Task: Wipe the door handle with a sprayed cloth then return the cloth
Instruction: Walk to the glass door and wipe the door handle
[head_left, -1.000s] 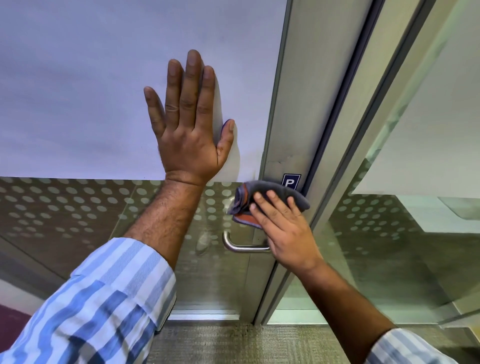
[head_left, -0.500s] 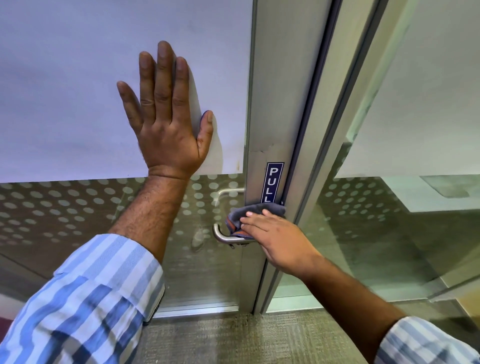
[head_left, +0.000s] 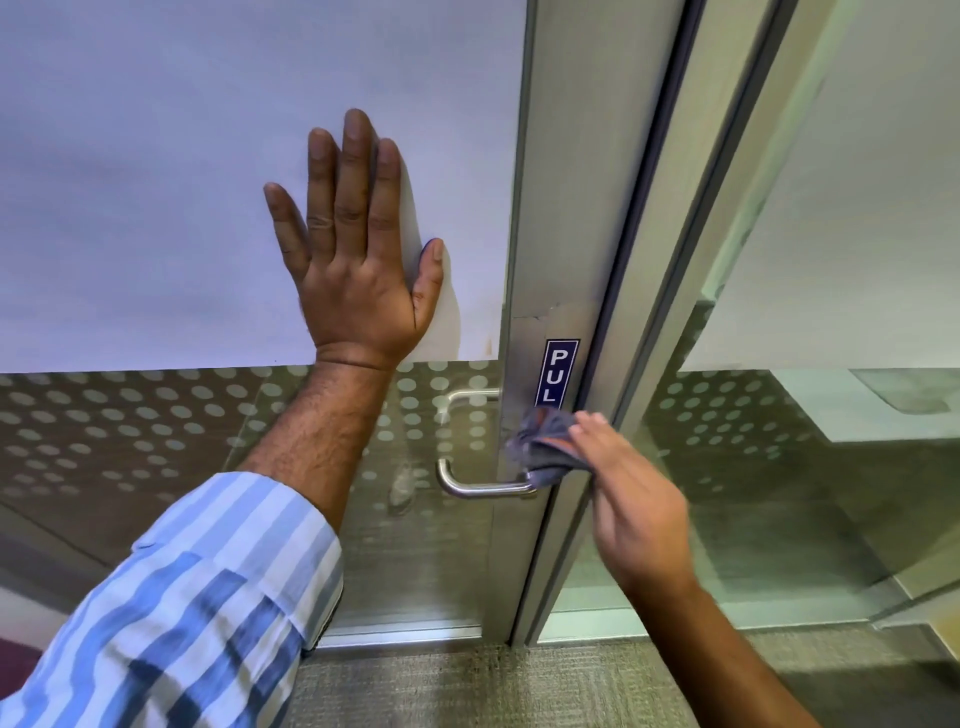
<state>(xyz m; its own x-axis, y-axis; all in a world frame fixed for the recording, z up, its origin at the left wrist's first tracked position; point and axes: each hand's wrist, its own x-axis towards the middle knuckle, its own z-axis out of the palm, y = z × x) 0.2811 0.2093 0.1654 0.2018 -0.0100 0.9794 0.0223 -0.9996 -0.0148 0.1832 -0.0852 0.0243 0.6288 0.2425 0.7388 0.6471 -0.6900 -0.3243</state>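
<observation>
Cloth (head_left: 545, 441) pinched by right hand (head_left: 639, 504) at handle (head_left: 483, 486) base; left hand (head_left: 358, 260) flat on door (head_left: 156, 156), fingers spread.

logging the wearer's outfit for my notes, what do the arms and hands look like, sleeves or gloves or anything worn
Both arms wear a shirt with broad blue and white stripes, cuffs pushed up the forearms: the left sleeve shows fully; of the right, none is in view. The left hand and right hand are bare: no gloves, rings or watch visible.

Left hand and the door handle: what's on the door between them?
In the head view, only bare door: below the left hand runs the dotted glass panel, down to the door handle. The forearm crosses left of it.
</observation>
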